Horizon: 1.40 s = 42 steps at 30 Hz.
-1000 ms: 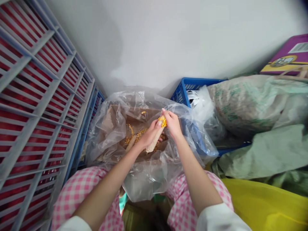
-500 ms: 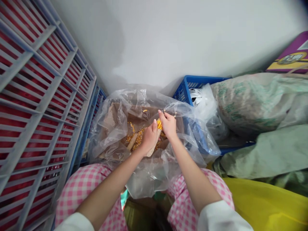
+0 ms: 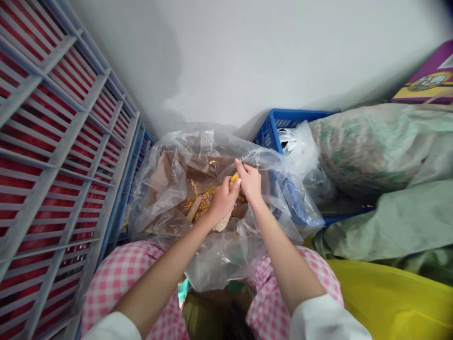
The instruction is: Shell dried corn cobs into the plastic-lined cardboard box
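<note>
A corn cob (image 3: 222, 223) slants between my hands, its pale lower part bare and a few yellow kernels showing near the top. My left hand (image 3: 222, 197) is closed around its middle, thumb lying along it. At the upper end, my right hand (image 3: 250, 183) has its fingers curled on the cob; a small dark tip sticks up by its thumb, too small to identify. Below the hands, loose corn kernels (image 3: 204, 204) and another bare cob (image 3: 194, 209) lie in a cardboard box (image 3: 163, 174) lined with a clear plastic sheet (image 3: 208, 264).
Slatted plastic crates (image 3: 67, 156) stand close on the left. On the right, a blue crate (image 3: 271, 130) holds white plastic bags (image 3: 304, 151), beside a stuffed woven sack (image 3: 364, 146). A yellow bag (image 3: 392, 297) lies at the lower right. A white wall (image 3: 226, 61) rises behind.
My left hand has slid up the cob, its thumb now nearer my right hand and covering more kernels. My right hand has shifted slightly to the right.
</note>
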Each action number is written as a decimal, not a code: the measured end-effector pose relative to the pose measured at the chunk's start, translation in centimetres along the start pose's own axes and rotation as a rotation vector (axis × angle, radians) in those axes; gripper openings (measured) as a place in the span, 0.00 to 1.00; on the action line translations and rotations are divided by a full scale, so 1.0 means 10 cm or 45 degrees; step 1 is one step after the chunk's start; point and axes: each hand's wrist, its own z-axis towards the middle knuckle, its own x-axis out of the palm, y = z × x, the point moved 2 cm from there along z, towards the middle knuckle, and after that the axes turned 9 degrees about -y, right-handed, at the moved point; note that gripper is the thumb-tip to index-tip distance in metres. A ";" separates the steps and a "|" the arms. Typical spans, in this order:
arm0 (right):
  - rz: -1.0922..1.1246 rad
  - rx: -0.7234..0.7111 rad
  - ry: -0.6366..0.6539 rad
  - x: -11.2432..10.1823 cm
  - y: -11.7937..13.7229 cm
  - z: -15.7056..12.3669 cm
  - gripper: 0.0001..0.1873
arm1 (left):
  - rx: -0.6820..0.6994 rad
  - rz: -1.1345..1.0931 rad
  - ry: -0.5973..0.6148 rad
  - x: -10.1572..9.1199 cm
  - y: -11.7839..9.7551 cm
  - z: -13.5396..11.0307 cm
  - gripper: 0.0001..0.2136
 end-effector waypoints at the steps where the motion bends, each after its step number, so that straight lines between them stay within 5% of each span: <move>1: -0.024 -0.008 0.004 0.01 0.00 0.00 0.27 | -0.059 -0.040 -0.001 0.01 0.02 -0.01 0.19; 8: -0.072 -0.082 -0.051 0.02 0.01 -0.04 0.26 | -0.426 -0.373 -0.102 0.05 0.13 0.03 0.18; 15: -0.073 -0.128 -0.078 -0.02 0.03 -0.04 0.26 | -0.126 -0.209 -0.124 0.01 0.02 0.06 0.19; 19: -0.025 -0.135 -0.081 0.03 0.01 -0.06 0.27 | -0.226 -0.218 0.023 0.06 0.02 0.03 0.20; 29: 0.022 -0.221 -0.148 -0.01 0.11 -0.06 0.26 | -0.111 -0.119 -0.074 0.04 0.03 -0.03 0.16; 36: 0.003 -0.205 -0.134 -0.01 0.05 -0.05 0.26 | -0.471 -0.452 0.062 0.08 0.00 0.03 0.25; 42: 0.011 -0.167 -0.094 0.04 0.05 -0.09 0.25 | -0.501 -0.566 -0.020 0.11 -0.03 0.01 0.18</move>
